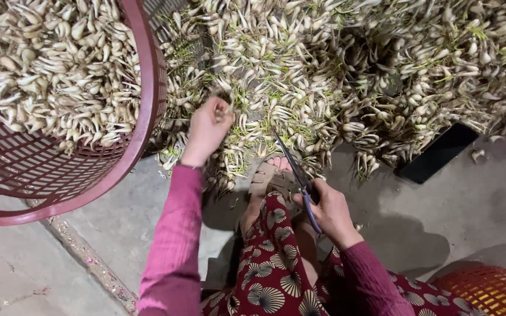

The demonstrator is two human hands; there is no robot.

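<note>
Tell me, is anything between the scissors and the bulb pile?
Nothing visible. The right hand holds the scissors, their blades pointing straight at the bulb pile. Only a sandalled foot lies beside them. The left hand already reaches into the pile.

A flat black rectangular phone (437,153) lies on the concrete floor (417,199) at the right, its dark, blank screen facing up. One corner tucks under the edge of the pile of pale bulbs (346,70). No packages, labels or signs show anywhere else in the view.
</note>
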